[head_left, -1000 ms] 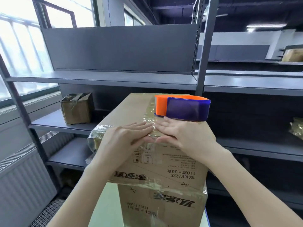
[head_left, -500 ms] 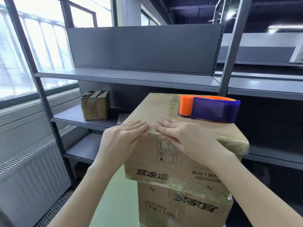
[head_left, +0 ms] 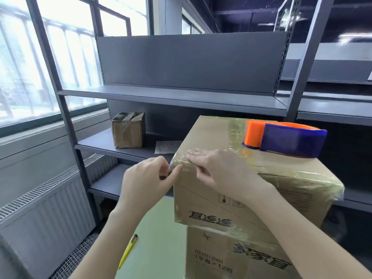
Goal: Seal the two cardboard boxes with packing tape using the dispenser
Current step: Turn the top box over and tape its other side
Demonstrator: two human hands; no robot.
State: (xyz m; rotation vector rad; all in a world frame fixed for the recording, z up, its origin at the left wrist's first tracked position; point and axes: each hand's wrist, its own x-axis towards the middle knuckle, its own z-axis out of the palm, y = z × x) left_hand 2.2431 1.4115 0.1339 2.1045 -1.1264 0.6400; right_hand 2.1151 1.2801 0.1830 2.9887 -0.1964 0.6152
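Observation:
Two cardboard boxes are stacked: the upper box sits turned on the lower box. Clear packing tape runs along the upper box's near top edge to its left corner. My right hand lies flat on that edge, fingers straight, pressing the tape down. My left hand is at the box's left corner, thumb and curled fingers pinching the loose tape end. The orange and blue tape dispenser rests on top of the upper box, behind my right hand, untouched.
The boxes stand on a pale green table with a yellow pen lying on it. Grey metal shelving is behind, holding a small taped box and a paper sheet. A radiator and window are to the left.
Both hands slid left along the taped edge. My left hand went from lying flat on the box to pinching the tape end at the left corner. The view swung left.

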